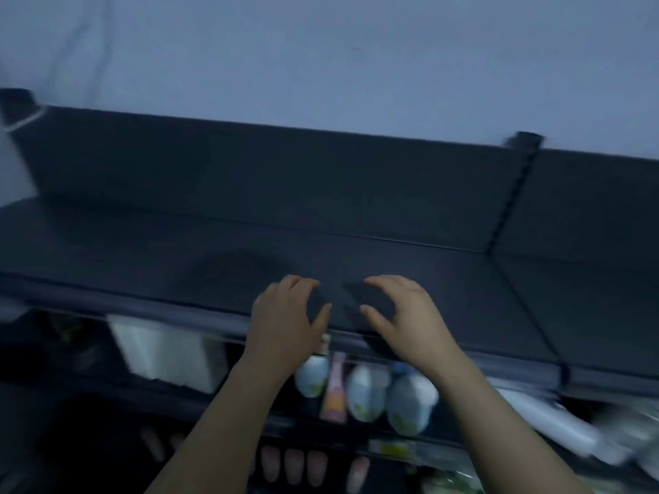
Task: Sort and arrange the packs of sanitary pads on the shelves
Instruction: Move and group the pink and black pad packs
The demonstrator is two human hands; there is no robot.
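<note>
Left hand (pixel 285 319) and right hand (pixel 406 315) loosely curled, empty, over top shelf (pixel 142 251) lip. Risk: dropping low could knock bottles (pixel 410 401) under it.

1. A dark blue-grey metal top shelf (pixel 178 244) runs flat across the view, with an upright back panel behind it.
2. A dark lower shelf (pixel 89 386) sits directly beneath it.
3. A blurred, boxy white pack (pixel 167 351) stands on the lower shelf at the left.
4. Three rounded packs (pixel 363 393), white with blue-green print, stand upright side by side to its right.
5. A slim pink pack (pixel 335 390) stands upright between the first two.
</note>
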